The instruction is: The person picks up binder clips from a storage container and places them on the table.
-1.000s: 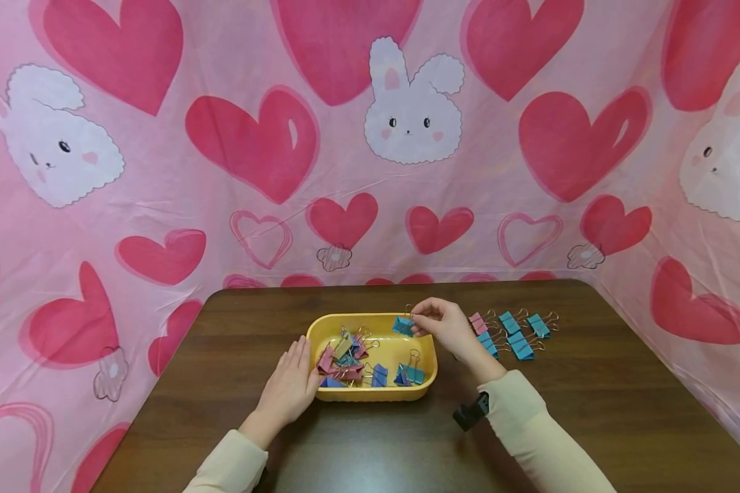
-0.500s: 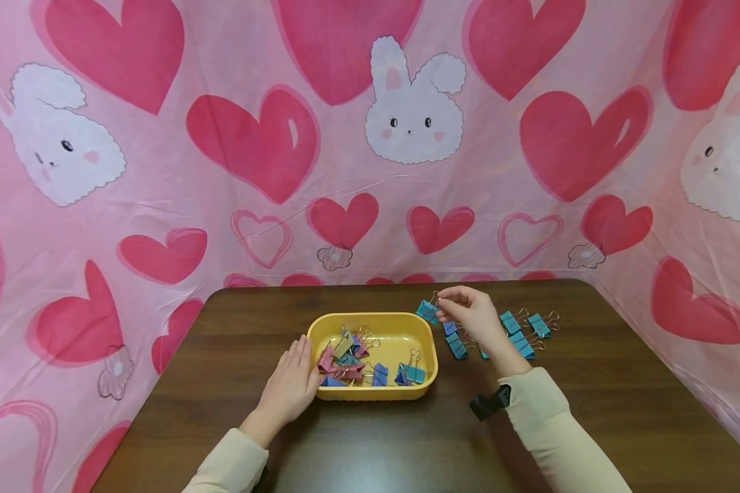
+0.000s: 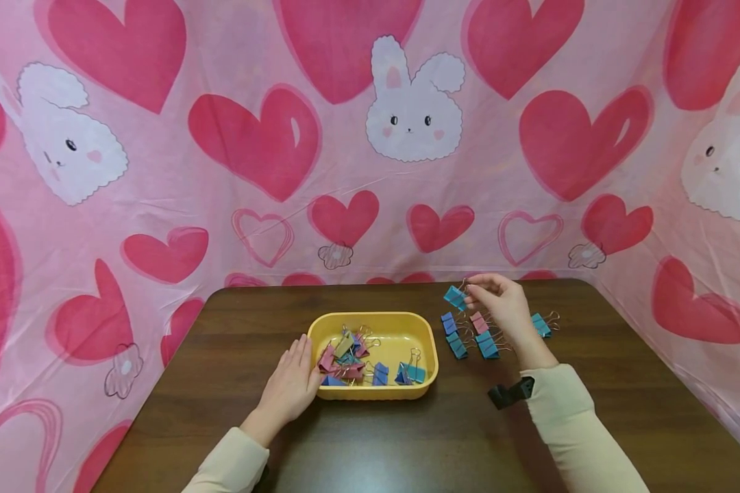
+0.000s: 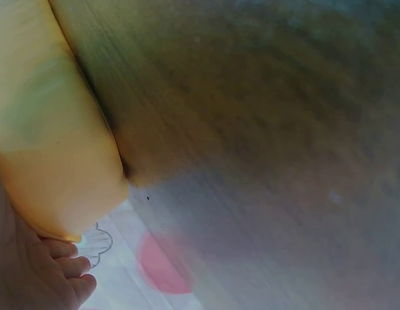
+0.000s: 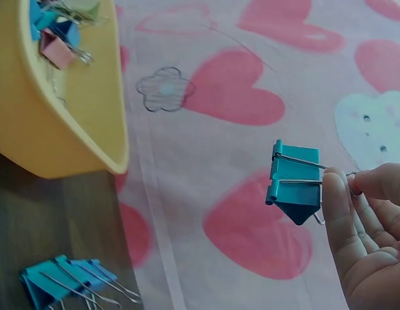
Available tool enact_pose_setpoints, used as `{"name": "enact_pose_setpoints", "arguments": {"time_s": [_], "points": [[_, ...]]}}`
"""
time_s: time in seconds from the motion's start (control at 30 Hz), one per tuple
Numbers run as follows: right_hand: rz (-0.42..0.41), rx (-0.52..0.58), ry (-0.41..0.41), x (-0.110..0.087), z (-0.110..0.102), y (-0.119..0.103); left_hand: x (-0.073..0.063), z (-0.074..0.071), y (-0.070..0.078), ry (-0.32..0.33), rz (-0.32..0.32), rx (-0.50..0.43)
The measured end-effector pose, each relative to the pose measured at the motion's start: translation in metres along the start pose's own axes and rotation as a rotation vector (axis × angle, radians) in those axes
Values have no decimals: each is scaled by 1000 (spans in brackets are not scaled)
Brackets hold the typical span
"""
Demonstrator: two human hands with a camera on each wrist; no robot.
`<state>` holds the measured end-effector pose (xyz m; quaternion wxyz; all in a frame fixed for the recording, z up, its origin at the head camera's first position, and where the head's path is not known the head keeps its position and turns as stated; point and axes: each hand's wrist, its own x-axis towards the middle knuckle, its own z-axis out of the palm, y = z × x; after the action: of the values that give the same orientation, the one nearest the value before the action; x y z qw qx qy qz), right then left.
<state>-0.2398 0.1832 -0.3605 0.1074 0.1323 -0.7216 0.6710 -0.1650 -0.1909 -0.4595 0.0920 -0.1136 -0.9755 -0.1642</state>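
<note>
My right hand (image 3: pixel 499 301) pinches a teal binder clip (image 5: pixel 296 179) by its wire handles, above the far side of the table. The right wrist view shows thumb and fingertips meeting on the wire. My left hand (image 3: pixel 291 380) lies with straight fingers against the left wall of a yellow tray (image 3: pixel 401 393). In the left wrist view only some fingers (image 4: pixel 70 266) show beside the tray's side. Inside the tray, pink, blue, teal and yellowish binder clips (image 3: pixel 345 356) are heaped mostly at the left.
Right of the tray, binder clips lie in rows: a blue one (image 3: pixel 449 323), a pink one (image 3: pixel 479 322) and several teal ones (image 3: pixel 487 344). My right hand and wrist hide part of them. A pink patterned cloth (image 3: pixel 407 185) hangs behind the dark wooden table (image 3: pixel 370 438).
My right hand has carried the teal clip from over the tray's right end, rightward and away from me, past the tray. The left hand has stayed against the tray.
</note>
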Motion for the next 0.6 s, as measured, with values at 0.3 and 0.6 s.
{"name": "enact_pose_setpoints", "arguments": {"time_s": [0.3,0.6], "points": [[-52,117,83,3,-29,4,0,0,0,3,1,-5],[-63,201,166,-2,-56,7,1,-1,0,3,-1,-10]]}}
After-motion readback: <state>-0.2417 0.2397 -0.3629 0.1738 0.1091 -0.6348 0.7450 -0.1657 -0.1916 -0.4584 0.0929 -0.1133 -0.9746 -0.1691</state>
